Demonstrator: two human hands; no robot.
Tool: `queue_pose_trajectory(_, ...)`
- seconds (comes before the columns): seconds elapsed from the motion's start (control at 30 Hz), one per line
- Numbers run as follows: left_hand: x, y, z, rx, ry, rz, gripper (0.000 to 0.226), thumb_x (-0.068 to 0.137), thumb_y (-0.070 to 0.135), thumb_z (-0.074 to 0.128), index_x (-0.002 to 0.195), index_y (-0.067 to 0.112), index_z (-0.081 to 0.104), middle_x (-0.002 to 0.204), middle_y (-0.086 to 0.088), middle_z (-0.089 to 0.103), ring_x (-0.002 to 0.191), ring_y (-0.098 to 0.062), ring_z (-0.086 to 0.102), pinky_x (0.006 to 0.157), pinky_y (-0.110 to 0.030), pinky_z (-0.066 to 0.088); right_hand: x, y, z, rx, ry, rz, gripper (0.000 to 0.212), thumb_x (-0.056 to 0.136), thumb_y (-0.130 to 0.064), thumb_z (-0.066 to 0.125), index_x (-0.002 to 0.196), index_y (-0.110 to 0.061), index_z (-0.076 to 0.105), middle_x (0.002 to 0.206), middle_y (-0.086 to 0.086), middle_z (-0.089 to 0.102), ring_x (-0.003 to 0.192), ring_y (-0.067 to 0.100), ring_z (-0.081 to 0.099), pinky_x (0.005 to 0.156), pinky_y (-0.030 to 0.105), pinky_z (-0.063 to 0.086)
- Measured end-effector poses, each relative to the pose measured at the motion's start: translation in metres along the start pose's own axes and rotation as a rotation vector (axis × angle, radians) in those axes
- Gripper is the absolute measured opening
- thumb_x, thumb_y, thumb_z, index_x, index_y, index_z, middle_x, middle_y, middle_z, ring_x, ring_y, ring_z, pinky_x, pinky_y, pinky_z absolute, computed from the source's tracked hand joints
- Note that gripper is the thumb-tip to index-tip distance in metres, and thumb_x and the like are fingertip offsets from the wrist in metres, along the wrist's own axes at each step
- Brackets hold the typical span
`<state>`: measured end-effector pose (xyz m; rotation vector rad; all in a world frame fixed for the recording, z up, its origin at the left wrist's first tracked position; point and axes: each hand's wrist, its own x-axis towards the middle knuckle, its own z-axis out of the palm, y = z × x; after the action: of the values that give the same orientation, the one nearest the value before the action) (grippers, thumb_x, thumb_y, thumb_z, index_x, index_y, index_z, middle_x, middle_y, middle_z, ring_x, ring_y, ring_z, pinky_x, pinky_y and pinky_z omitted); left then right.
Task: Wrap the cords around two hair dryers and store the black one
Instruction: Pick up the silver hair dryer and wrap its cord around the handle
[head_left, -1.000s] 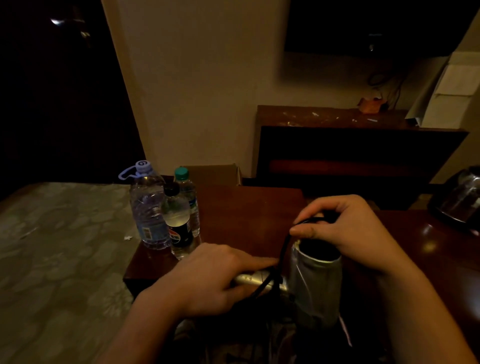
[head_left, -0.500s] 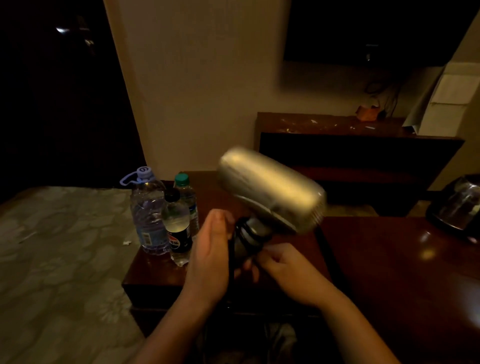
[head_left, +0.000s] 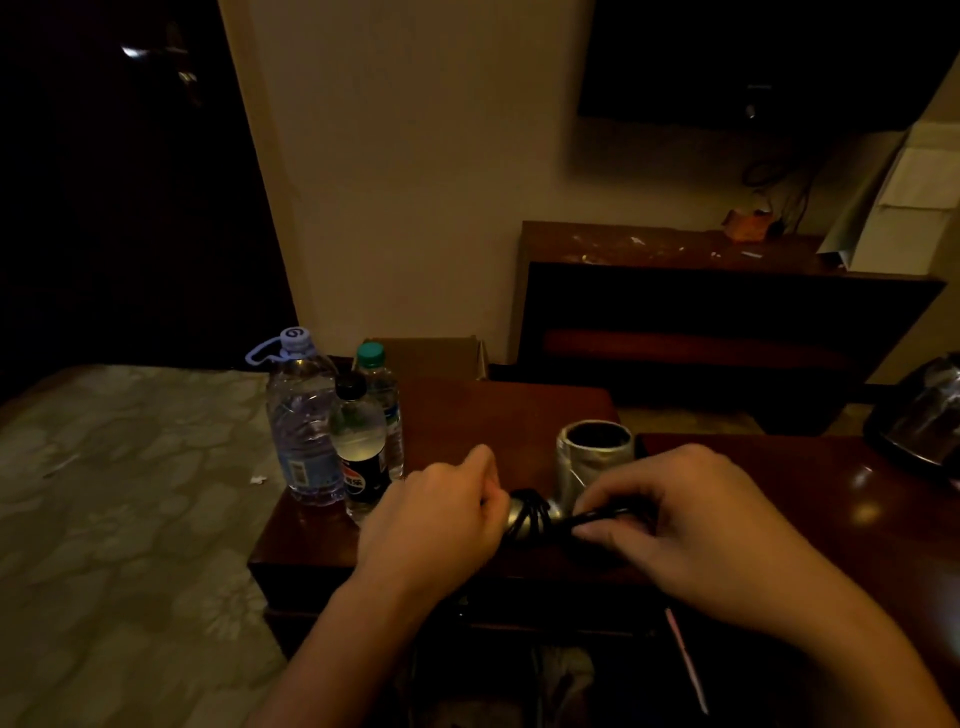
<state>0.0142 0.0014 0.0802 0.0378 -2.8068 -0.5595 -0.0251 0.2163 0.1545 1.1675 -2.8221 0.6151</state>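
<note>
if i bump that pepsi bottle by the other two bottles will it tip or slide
Probably tips: the pepsi bottle is tall and narrow, and looks mostly empty, so light. The big water bottle close beside it might catch it. The polished table could let it slide first.

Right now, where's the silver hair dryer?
Head view, low centre: the silver hair dryer sits over the wooden table, between the left hand and right hand, right of the bottles.

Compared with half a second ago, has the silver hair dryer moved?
Yes. The silver hair dryer has dropped from above the bottles' caps to below the green-capped bottle, its barrel now opening upward, away from the bottles.
</note>
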Motion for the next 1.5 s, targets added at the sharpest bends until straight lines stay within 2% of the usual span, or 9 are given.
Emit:
queue_pose_trajectory(0.2,0.000,-0.013,-0.004,0.030,-0.100,0.275,0.019,0.092,0.040,0.034,0.081,0.029,0.045,0.056,0.003,0.049,0.049,-0.014,0.049,0.050,-0.031,0.033,0.002,0.000,0.002,0.225,0.196,0.016,0.026,0.055,-0.051,0.089,0.070,-0.036,0.075,0.066,-0.015,0.071,0.063,0.001,0.067,0.059,0.026,0.055)
queue_pose_trajectory(0.37,-0.009,-0.014,-0.008,-0.100,-0.052,0.410,0.019,0.086,0.032,0.041,0.077,0.025,0.056,0.052,0.005,0.053,0.045,-0.014,0.048,0.047,-0.028,0.037,0.014,0.012,0.011,0.733,0.040,0.054,0.026,0.061,-0.036,0.088,0.062,-0.015,0.072,0.051,0.005,0.058,0.046,0.024,0.042,0.046,0.024,0.035)
queue_pose_trajectory(0.5,-0.019,0.007,-0.004,-0.453,-0.077,0.453,0.017,0.085,0.019,0.045,0.073,0.023,0.058,0.053,0.003,0.055,0.044,-0.013,0.049,0.047,-0.031,0.040,0.030,0.029,0.032,0.992,-0.022,0.112,0.018,0.069,-0.023,0.084,0.057,-0.017,0.071,0.044,-0.002,0.050,0.039,0.006,0.036,0.041,0.013,0.029)
queue_pose_trajectory(0.57,-0.019,0.016,-0.001,-0.681,-0.001,0.393,0.021,0.081,0.016,0.043,0.070,0.031,0.053,0.052,0.006,0.048,0.044,-0.012,0.045,0.047,-0.030,0.034,0.037,0.041,0.055,0.974,0.014,0.135,0.016,0.070,-0.015,0.082,0.060,-0.025,0.074,0.054,-0.010,0.065,0.049,-0.004,0.056,0.049,0.013,0.043)
queue_pose_trajectory(0.67,-0.015,0.014,0.004,-0.941,0.172,0.183,0.016,0.081,0.024,0.042,0.069,0.025,0.053,0.059,-0.004,0.050,0.052,-0.019,0.046,0.049,-0.037,0.035,0.031,0.050,0.095,0.739,0.032,0.109,0.019,0.086,-0.015,0.074,0.106,-0.013,0.072,0.108,0.000,0.072,0.109,-0.006,0.064,0.099,0.029,0.054)
queue_pose_trajectory(0.8,-0.001,0.009,0.004,-1.258,0.279,-0.310,0.031,0.096,0.025,0.043,0.085,-0.003,0.047,0.059,-0.020,0.057,0.044,-0.027,0.052,0.039,-0.028,0.036,0.027,0.023,0.097,0.515,0.059,0.123,0.054,0.100,-0.053,0.038,0.069,-0.020,0.067,0.057,-0.010,0.054,0.049,0.002,0.049,0.055,0.026,0.042)
queue_pose_trajectory(1.0,0.008,-0.024,0.003,-0.664,0.305,-0.539,0.021,0.104,0.022,0.038,0.095,0.012,0.053,0.065,-0.008,0.066,0.045,-0.009,0.062,0.042,-0.031,0.049,0.017,-0.003,0.058,0.255,-0.269,-0.022,0.028,0.099,-0.044,0.050,0.085,-0.027,0.069,0.069,0.008,0.064,0.055,0.012,0.053,0.059,0.042,0.048)
queue_pose_trajectory(1.3,0.004,-0.012,-0.004,-0.012,0.003,0.047,0.018,0.098,0.035,0.041,0.098,0.034,0.059,0.057,0.007,0.056,0.048,-0.009,0.051,0.051,-0.031,0.049,0.003,0.002,-0.004,0.092,0.072,0.095,0.007,0.075,-0.042,0.081,0.081,-0.039,0.079,0.079,-0.022,0.073,0.080,-0.004,0.067,0.076,0.032,0.058)
queue_pose_trajectory(1.5,-0.002,-0.017,-0.004,-0.071,-0.107,0.349,0.033,0.087,0.036,0.039,0.099,0.040,0.069,0.052,0.006,0.057,0.044,-0.013,0.049,0.047,-0.025,0.036,0.004,0.010,-0.003,0.375,0.269,0.136,0.046,0.046,-0.041,0.093,0.075,-0.019,0.065,0.056,-0.002,0.054,0.053,0.002,0.049,0.051,0.017,0.042)
